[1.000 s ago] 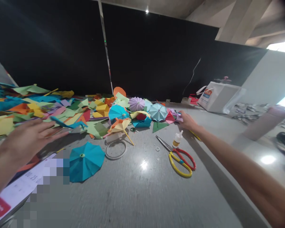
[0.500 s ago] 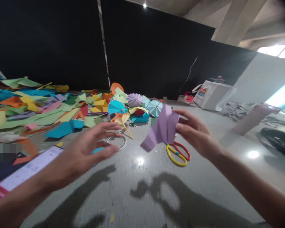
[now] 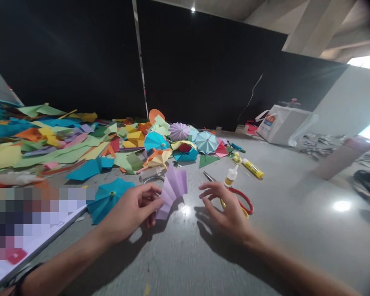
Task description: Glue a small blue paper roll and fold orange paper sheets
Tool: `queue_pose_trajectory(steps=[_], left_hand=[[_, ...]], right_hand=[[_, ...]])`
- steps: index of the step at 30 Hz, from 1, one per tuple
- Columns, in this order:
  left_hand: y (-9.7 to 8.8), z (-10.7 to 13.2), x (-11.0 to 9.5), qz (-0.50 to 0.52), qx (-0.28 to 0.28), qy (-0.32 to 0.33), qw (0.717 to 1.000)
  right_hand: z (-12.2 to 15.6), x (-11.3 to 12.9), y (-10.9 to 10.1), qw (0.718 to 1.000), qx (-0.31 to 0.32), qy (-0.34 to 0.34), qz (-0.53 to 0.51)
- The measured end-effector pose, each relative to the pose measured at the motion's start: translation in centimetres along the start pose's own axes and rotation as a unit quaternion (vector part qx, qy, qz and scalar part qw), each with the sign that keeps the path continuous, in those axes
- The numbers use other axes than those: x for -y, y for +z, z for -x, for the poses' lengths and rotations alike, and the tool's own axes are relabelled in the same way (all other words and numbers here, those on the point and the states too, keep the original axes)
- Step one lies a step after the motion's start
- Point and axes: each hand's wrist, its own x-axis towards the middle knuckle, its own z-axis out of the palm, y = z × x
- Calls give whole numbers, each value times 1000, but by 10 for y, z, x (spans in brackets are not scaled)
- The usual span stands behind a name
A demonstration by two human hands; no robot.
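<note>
A pleated piece of purple paper (image 3: 174, 188) fans out above the grey table (image 3: 185, 259). My left hand (image 3: 143, 203) pinches its left edge between thumb and fingers. To its right, my right hand (image 3: 220, 201) is apart from the paper, fingers spread and holding nothing. Scissors (image 3: 246, 202) with red and yellow handles lie partly hidden under that hand. Just behind them stands a small white glue bottle (image 3: 231, 175). A blue pleated paper umbrella (image 3: 111, 196) lies beside my left forearm, and a roll of tape (image 3: 154, 179) is partly covered behind the purple paper.
A heap of coloured paper scraps (image 3: 64, 150) spreads along the back left. Finished paper umbrellas (image 3: 206, 142) sit at its right end. A yellow tube (image 3: 253, 168) lies right of the glue bottle. Farther right stand a white bag (image 3: 283, 124) and a pale container (image 3: 339, 158).
The purple paper has passed from my right hand to my left and moved left and lower. My right hand has let go, and the glue bottle has come into sight.
</note>
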Motion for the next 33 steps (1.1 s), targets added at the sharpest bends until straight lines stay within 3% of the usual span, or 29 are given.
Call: queue_pose_trajectory(steps=[4,9,12,13,15,17,19,22,27,33], left_hand=[[11,-3,4,15,46,-27,998],[18,2,0,-12,63,-31,997],[9,2,3,-140,19,52,989],[5,2,6,-205,-19,102,973],[-4,1,14,-344,-106,187,914],[-10,1,23,-456,-174,196,850],[-11,1,30,-521,-195,150,818],[-7,2,33,-544,-168,104,815],[-3,1,29,-537,-155,114,821],[-13,-1,35,-592,-181,123,775]], right_hand=[[10,4,2,987,19,-148,57],[18,11,6,968,70,-218,107],[20,10,9,969,100,-201,107],[20,10,10,971,107,-188,106],[21,10,11,972,119,-168,110],[21,10,11,971,137,-153,124],[21,11,10,969,158,-142,128],[21,11,9,968,180,-130,117],[20,11,9,969,186,-111,120],[13,19,4,940,254,-133,183]])
